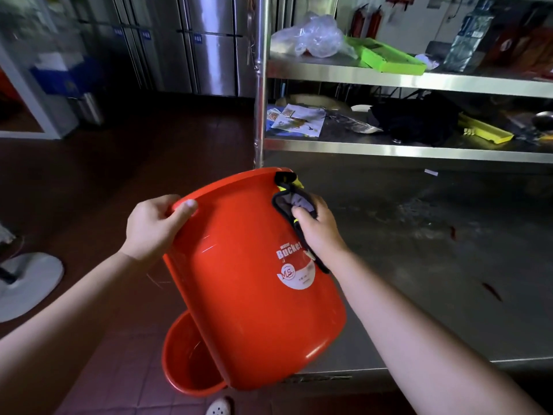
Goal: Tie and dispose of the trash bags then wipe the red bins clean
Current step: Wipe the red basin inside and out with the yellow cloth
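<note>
Wiping step is going on: red bin [254,283] is being held up tilted, mouth facing away from the camera, base toward the person, hanging over the near edge of the steel tabletop [419,265]. Left hand [155,229] is gripping the bin's rim, thumb lying on the outside lip. Right hand [317,229] is pinching a dark cloth [294,202] with yellow trim and pressing it on the bin's upper outer wall, just below the rim. Part of the cloth is trailing down the wall past the white "Bucket" label [294,271].

To do this well, probably keep the rim grip firm so the bin is not swinging, sweep the cloth in overlapping strokes down from the rim, then rotate the bin to reach the unwiped side and the inside, which is hidden here.

Bin is looking glossy, smooth plastic, bright orange-red, no obvious grime on the visible wall. Second red bin [188,360] is standing upright on the floor directly below the held bin, seemingly with no bag in it. No trash bags are visible near the bin.
</note>
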The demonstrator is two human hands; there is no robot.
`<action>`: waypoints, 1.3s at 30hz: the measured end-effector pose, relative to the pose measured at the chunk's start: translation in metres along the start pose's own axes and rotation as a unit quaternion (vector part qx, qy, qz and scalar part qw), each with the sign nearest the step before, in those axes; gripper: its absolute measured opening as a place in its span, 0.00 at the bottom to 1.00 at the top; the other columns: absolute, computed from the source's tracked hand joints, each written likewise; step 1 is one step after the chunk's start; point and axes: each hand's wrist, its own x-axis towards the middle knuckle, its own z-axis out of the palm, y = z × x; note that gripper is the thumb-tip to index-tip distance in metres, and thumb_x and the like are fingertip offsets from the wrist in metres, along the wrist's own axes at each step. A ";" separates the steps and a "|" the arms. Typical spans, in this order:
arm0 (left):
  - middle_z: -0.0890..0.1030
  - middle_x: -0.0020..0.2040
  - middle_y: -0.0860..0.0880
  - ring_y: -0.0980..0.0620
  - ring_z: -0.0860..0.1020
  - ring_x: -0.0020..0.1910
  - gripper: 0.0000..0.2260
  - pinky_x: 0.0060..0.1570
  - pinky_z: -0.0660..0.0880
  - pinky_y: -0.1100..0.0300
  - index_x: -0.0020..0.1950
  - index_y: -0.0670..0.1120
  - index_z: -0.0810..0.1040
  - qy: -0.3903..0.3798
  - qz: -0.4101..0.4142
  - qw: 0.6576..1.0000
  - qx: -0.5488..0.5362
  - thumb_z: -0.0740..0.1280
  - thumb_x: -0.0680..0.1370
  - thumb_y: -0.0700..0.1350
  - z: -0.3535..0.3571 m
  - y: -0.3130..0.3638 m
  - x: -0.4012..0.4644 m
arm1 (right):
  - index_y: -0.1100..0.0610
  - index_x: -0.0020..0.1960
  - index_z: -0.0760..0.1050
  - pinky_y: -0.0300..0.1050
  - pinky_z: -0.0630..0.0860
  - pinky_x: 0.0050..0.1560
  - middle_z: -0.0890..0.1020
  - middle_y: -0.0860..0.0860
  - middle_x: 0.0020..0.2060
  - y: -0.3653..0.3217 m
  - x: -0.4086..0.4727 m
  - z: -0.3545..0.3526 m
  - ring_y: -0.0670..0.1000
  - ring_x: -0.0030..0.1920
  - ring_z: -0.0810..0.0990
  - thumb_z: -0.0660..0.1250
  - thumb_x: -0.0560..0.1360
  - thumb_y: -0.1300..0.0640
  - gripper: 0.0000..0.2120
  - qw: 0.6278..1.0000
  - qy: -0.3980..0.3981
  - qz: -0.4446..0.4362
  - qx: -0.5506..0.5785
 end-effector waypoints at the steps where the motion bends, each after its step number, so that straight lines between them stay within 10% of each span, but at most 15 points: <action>1: 0.81 0.38 0.39 0.41 0.80 0.39 0.27 0.43 0.76 0.43 0.40 0.48 0.79 0.001 -0.011 1.000 -0.004 0.59 0.65 0.71 0.001 -0.005 0.000 | 0.45 0.60 0.73 0.41 0.71 0.55 0.76 0.46 0.57 -0.003 -0.005 0.005 0.47 0.58 0.75 0.65 0.74 0.52 0.14 0.998 -0.003 -0.031 -0.046; 14: 0.82 0.38 0.48 0.45 0.79 0.42 0.25 0.47 0.77 0.48 0.45 0.52 0.80 -0.044 -0.070 0.993 0.081 0.56 0.71 0.71 0.040 -0.002 0.023 | 0.42 0.66 0.70 0.71 0.50 0.70 0.62 0.55 0.74 -0.007 -0.106 0.036 0.64 0.75 0.52 0.66 0.69 0.42 0.26 0.775 -0.173 -0.354 -0.495; 25: 0.80 0.36 0.47 0.45 0.78 0.39 0.26 0.42 0.75 0.50 0.42 0.47 0.78 -0.051 -0.075 0.994 0.065 0.58 0.70 0.69 0.049 0.016 0.009 | 0.41 0.68 0.70 0.52 0.58 0.72 0.61 0.45 0.75 0.030 -0.083 -0.044 0.50 0.76 0.56 0.64 0.71 0.48 0.25 0.927 -0.100 -0.201 -0.300; 30: 0.83 0.40 0.47 0.51 0.81 0.37 0.07 0.34 0.76 0.59 0.43 0.51 0.79 -0.148 -0.104 0.981 -0.064 0.74 0.70 0.51 0.032 0.021 -0.012 | 0.36 0.68 0.65 0.47 0.74 0.58 0.70 0.35 0.66 0.035 -0.096 -0.067 0.44 0.64 0.72 0.63 0.71 0.48 0.26 0.976 -0.058 -0.090 -0.191; 39: 0.82 0.40 0.45 0.48 0.81 0.37 0.12 0.37 0.79 0.55 0.46 0.47 0.79 -0.066 -0.167 0.981 -0.072 0.73 0.70 0.54 0.011 0.020 -0.067 | 0.39 0.66 0.69 0.62 0.58 0.69 0.68 0.53 0.71 0.042 -0.173 -0.030 0.61 0.73 0.61 0.65 0.66 0.44 0.27 0.824 -0.057 -0.336 -0.453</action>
